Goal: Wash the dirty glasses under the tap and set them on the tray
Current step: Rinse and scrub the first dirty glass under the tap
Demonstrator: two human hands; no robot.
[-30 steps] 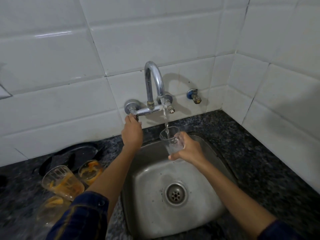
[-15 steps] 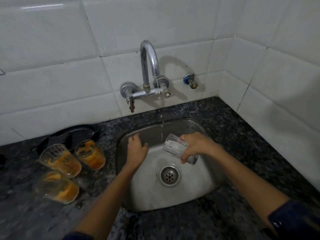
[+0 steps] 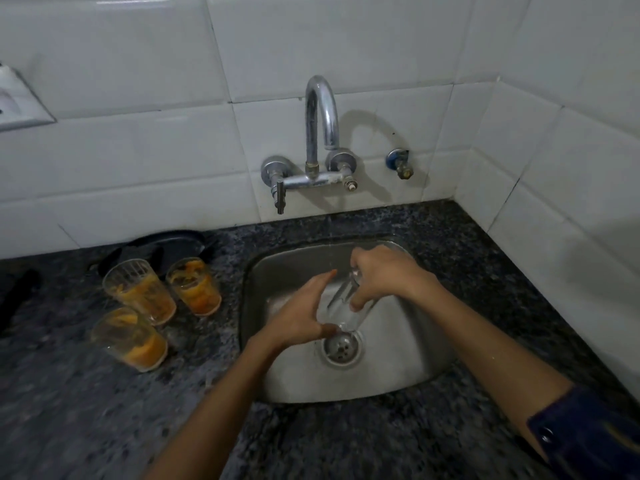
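One clear glass point(image 3: 349, 306) is held tilted over the sink point(image 3: 408, 358), above the drain point(image 3: 341, 346), and its far end is hidden under the right hand point(image 3: 384, 277), whose fingers are clamped around it. The left hand point(image 3: 301, 313) cups its lower end, thumb touching the near rim, fingers partly spread. Three dirty glasses point(image 3: 142, 296) with orange residue stand upright on the dark speckled surface point(image 3: 86, 410), left of the sink. Behind them lies one dark tray point(image 3: 173, 242), partly hidden. The single tap point(image 3: 320, 133) gives a thin stream, hard to make out.
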